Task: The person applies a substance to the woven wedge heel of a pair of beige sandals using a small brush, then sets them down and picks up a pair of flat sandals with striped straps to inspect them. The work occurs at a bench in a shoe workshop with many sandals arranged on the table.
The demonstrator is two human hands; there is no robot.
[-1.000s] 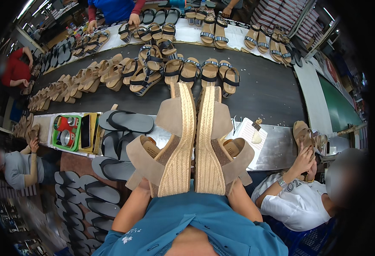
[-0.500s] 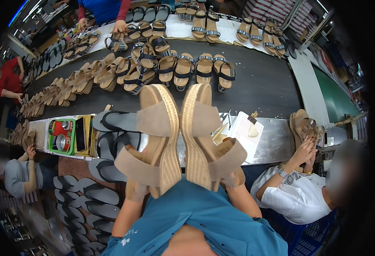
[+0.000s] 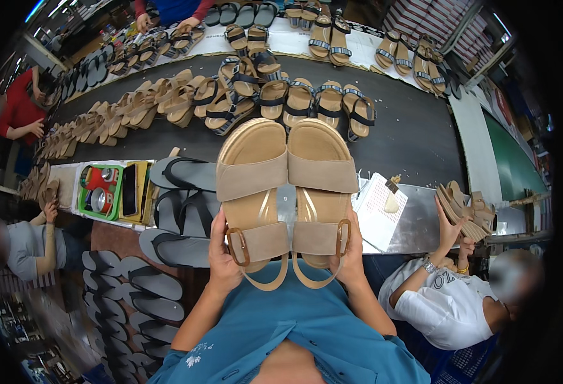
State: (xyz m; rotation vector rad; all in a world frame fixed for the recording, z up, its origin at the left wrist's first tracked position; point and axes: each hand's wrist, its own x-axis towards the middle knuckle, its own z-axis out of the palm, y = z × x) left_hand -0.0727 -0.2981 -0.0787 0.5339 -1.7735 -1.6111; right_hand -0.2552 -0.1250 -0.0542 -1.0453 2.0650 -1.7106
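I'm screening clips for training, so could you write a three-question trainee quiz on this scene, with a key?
1. True or false: the left hand and right hand each hold one beige, brown-buckled open-toed sandal.
2. Which lies just right of the held pair? (a) green plastic tray; (b) white dotted rectangular sheet; (c) grey, black-strapped flip-flops.
3. Fill in: the held sandals' toes point ____ the wearer.

Key: 1 true; 2 b; 3 away from.
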